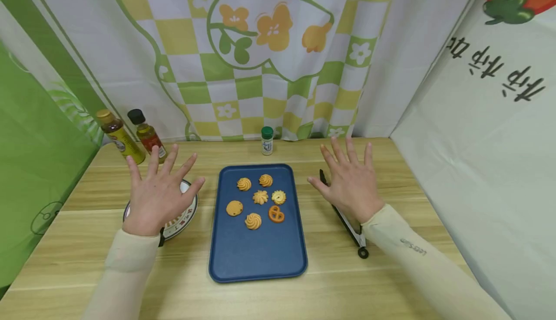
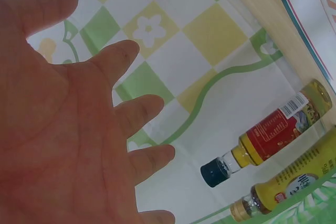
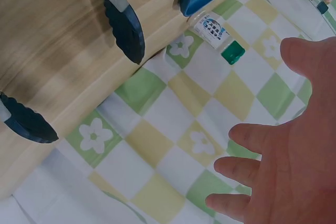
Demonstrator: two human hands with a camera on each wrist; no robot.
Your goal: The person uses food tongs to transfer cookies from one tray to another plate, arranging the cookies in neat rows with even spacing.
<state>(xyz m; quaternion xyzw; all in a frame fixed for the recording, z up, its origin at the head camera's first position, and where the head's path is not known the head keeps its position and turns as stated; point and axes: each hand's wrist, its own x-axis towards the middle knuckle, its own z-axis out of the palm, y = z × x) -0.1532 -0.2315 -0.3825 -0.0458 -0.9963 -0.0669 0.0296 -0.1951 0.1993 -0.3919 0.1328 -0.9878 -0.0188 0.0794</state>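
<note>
Both my hands hover over a wooden table with spread, straight fingers and hold nothing. My left hand [image 1: 158, 192] is above a patterned plate [image 1: 189, 210] left of a blue tray [image 1: 256, 255]. Several piped cookies [image 1: 260, 197] and a pretzel-shaped one [image 1: 276, 214] lie on the tray's far half. My right hand [image 1: 349, 182] is above black-tipped tongs [image 1: 349, 228] lying right of the tray. The left wrist view shows my open left palm [image 2: 58, 124]. In the right wrist view my open right hand [image 3: 283, 166] is clear of the tongs' tips [image 3: 126, 24].
Two sauce bottles [image 1: 121, 139] [image 1: 147, 134] stand at the back left, seen again as the dark-capped bottle [image 2: 268, 137] and the yellow bottle [image 2: 289, 187]. A small green-capped jar [image 1: 267, 140] stands behind the tray. Patterned cloth walls close the table's back and both sides.
</note>
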